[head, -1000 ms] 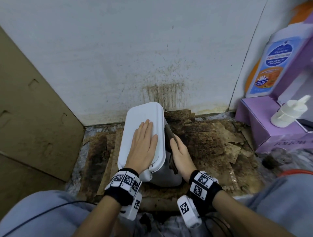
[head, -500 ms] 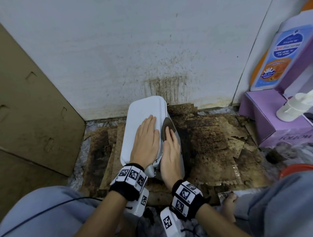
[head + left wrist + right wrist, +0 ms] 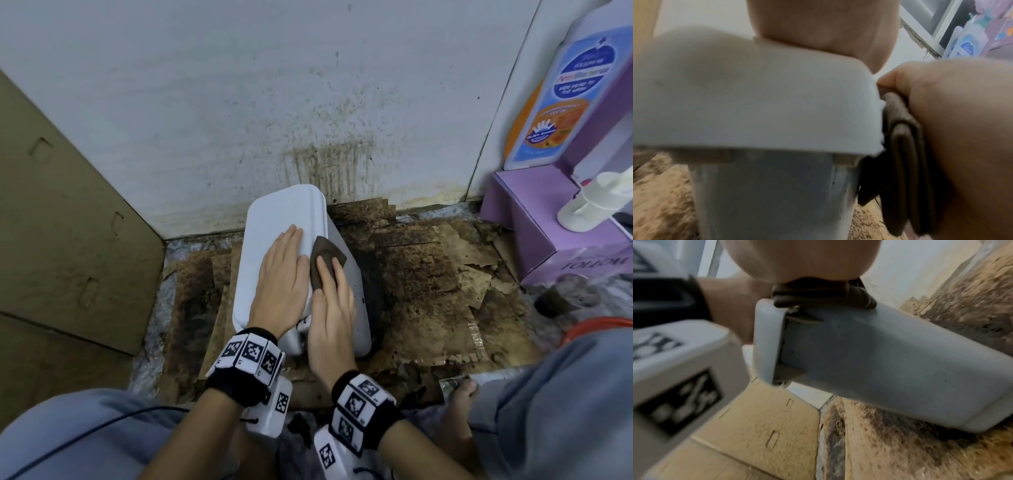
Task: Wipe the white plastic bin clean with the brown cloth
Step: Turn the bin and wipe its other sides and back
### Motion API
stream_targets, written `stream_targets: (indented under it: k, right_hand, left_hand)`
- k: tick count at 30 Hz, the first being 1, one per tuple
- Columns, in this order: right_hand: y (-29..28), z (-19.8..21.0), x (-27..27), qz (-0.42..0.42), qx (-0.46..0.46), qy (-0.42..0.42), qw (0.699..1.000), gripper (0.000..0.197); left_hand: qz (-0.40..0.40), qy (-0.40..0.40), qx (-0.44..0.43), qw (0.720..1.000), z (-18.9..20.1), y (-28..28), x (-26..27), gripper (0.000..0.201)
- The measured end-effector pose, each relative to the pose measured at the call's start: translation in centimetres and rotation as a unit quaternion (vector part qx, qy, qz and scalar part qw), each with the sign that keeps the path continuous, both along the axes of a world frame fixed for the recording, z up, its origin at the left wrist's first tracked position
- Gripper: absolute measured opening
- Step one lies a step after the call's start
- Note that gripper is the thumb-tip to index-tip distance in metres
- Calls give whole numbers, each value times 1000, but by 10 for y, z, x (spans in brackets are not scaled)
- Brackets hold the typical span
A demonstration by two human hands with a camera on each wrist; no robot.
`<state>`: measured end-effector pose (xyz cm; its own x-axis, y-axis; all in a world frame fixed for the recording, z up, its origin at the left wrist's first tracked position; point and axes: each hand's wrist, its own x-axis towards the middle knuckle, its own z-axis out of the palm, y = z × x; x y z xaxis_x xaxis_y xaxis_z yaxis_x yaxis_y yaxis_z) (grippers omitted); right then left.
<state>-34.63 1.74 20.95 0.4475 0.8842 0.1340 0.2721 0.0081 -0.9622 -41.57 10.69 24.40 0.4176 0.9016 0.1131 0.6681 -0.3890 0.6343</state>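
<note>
- The white plastic bin (image 3: 284, 219) is standing lid-closed on stained, torn cardboard sheets (image 3: 428, 274) on the floor, close to a spattered white wall (image 3: 274, 85).
- The left hand (image 3: 282, 284) is lying flat on the bin's lid, fingers straight and together, pressing down on it.
- The right hand (image 3: 330, 308) is pressing the folded brown cloth (image 3: 325, 258) against the bin's right side just under the lid's edge, fingers extended over the cloth.
- In the left wrist view, the cloth (image 3: 902, 146) is sitting sandwiched between the right palm and the bin's wall, its folded layers showing.
- The bin's right wall is showing small dark specks.
- A flattened brown cardboard box (image 3: 61, 222) is leaning at the left.
- A purple box (image 3: 548, 222) with a white pump dispenser (image 3: 596, 198) is sitting at the right.
</note>
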Motion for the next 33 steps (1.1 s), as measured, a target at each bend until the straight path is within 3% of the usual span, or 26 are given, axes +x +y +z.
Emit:
stream_targets:
  k: [6, 9, 11, 16, 22, 28, 33]
  right_hand:
    - [30, -14, 20, 75, 8, 165, 983, 47]
    - [38, -24, 19, 78, 3, 204, 976, 47]
    - [41, -28, 17, 81, -5, 199, 977, 46]
    - [40, -45, 9, 80, -21, 80, 993, 46]
    - [42, -68, 6, 69, -11, 33, 997, 50]
    - [39, -122, 26, 41, -66, 48, 996, 46]
    - [36, -160, 54, 7, -192, 95, 977, 47]
  left_hand:
    - [4, -8, -13, 1000, 2, -1, -8, 55]
    - [4, -1, -10, 1000, 1, 1, -17, 59]
    - [6, -1, -11, 1000, -1, 5, -24, 61]
    - [7, 5, -12, 1000, -5, 10, -39, 75]
    - [10, -4, -18, 1000, -9, 18, -53, 69]
    - [10, -18, -38, 999, -7, 18, -61, 65]
    - [13, -35, -52, 998, -5, 18, -66, 63]
